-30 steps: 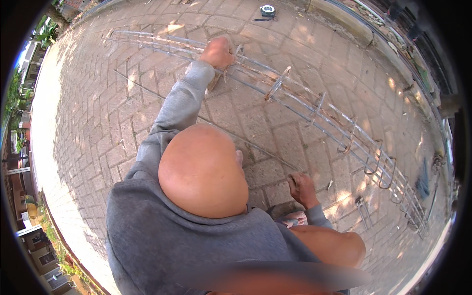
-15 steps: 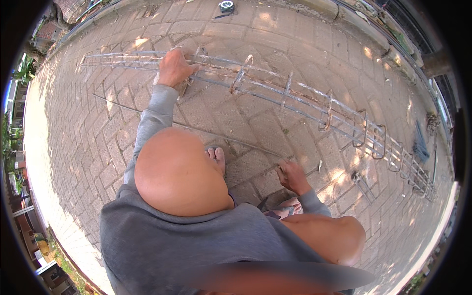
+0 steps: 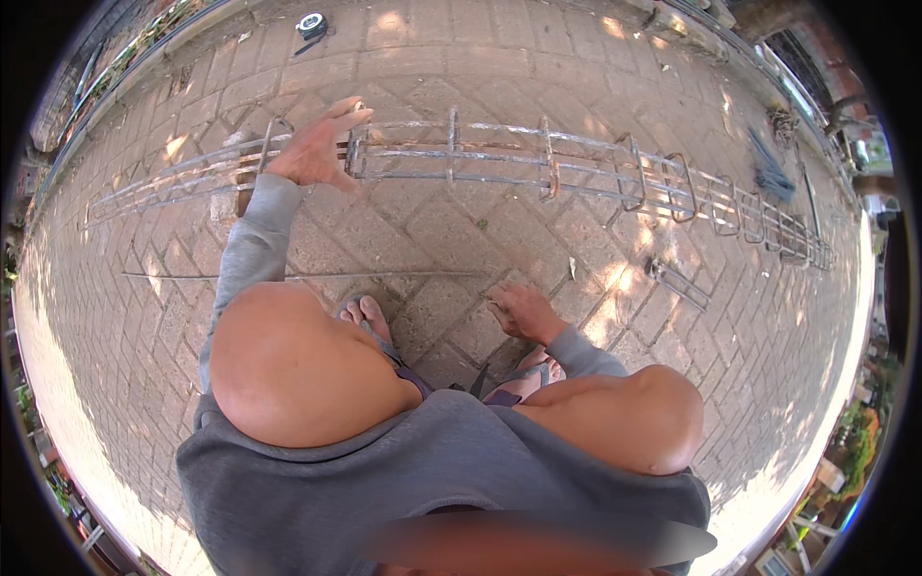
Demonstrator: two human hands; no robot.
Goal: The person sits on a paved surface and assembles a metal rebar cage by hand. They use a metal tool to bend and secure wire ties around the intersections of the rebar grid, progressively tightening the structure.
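Note:
A long rusty rebar cage (image 3: 499,152) of parallel bars and square stirrups lies across the paving before me. Over its left part my left hand (image 3: 312,152) is open, thumb and fingers spread wide beside a stirrup (image 3: 353,152); whether they touch it I cannot tell. My right hand (image 3: 526,312) hangs low between my knees, fingers curled in; what they hold, if anything, is hidden. A thin straight rod (image 3: 384,276) lies on the ground between the cage and my feet, its right end close to the right hand's fingers.
A small block (image 3: 227,204) sits under the cage's left part. Pincers (image 3: 677,283) lie on the paving at right. Farther off are a tape measure (image 3: 309,26), a bluish bundle (image 3: 770,173) and a coil of wire (image 3: 783,123). A kerb (image 3: 672,21) runs along the far side.
My left hand has opened wider and turned beside a stirrup. The view has swung right, so the cage now lies more level. My right hand stays low with curled fingers.

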